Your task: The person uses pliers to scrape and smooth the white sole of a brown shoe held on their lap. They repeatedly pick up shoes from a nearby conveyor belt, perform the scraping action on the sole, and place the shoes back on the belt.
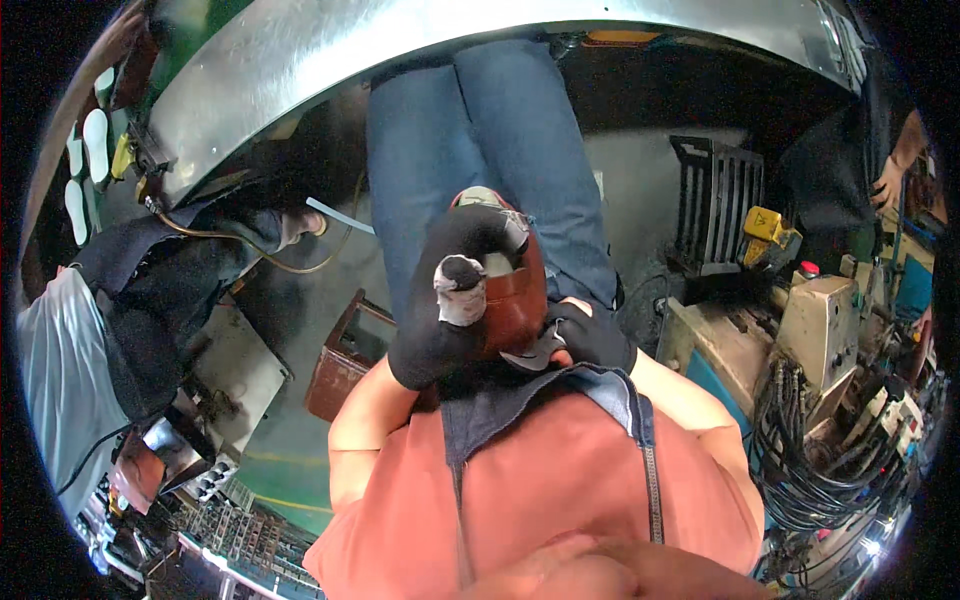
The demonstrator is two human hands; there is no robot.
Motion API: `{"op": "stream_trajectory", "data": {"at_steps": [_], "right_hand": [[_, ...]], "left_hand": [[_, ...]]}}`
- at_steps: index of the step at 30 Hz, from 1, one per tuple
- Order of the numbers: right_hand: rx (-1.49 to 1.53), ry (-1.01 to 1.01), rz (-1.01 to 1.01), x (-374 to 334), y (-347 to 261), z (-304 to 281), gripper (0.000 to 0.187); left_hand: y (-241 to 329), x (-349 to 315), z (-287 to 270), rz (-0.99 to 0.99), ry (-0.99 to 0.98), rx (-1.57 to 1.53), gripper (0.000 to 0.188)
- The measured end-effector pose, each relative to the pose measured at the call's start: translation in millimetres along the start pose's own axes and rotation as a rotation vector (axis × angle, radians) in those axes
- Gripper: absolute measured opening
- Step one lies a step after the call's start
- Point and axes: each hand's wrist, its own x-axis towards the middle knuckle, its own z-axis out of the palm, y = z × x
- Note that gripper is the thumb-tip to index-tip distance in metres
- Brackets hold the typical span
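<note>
A reddish-brown leather shoe (512, 298) lies over my lap, between my two gloved hands. My left hand (450, 285), in a black glove with whitish wrapping on its fingers, is closed round the shoe's left side and far end. Something pale (498, 263) shows in the shoe's opening. My right hand (592, 335), in a black glove with bare fingertips showing, closes on the near right end of the shoe. A grey curved piece (535, 355) shows at its fingers; whether it is glove wrapping or a tool I cannot tell.
A curved metal bench edge (450, 30) runs beyond my knees. Right of me stand a slatted black rack (718, 205), a yellow pedal switch (765, 225), and a control box (815, 325) with bundled cables. A brown stool (345, 355) and another person (150, 290) are at left.
</note>
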Motion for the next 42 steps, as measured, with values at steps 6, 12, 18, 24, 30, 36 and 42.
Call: {"op": "stream_trajectory", "data": {"at_steps": [6,12,18,24,30,36,42], "right_hand": [[-0.07,0.047,-0.015,4.7,3.0,-3.2,0.034],[-0.007,0.068,-0.049,8.9,7.3,-1.7,0.04],[0.035,0.081,-0.087,2.0,15.4,3.0,0.047],[0.001,0.082,-0.102,11.8,11.6,-10.6,0.03],[0.409,0.102,0.518,108.1,-45.9,-114.8,0.045],[0.591,0.018,0.618,158.4,30.1,-114.5,0.05],[0.459,-0.133,0.457,163.6,38.2,-127.4,0.051]], "left_hand": [[-13.5,6.7,-0.9,-0.182,-0.052,-0.434,0.07],[2.1,10.1,-14.7,-0.254,0.034,-0.347,0.034],[3.0,13.9,-22.7,-0.121,0.011,-0.387,0.03],[-93.9,17.6,-26.4,-0.155,-0.012,-0.176,0.037],[-182.9,32.2,-43.3,-0.476,0.21,-0.596,0.046],[-88.1,31.6,-8.9,-0.068,0.344,0.629,0.04],[-117.2,-8.0,1.5,-0.102,0.47,0.532,0.049]]}}
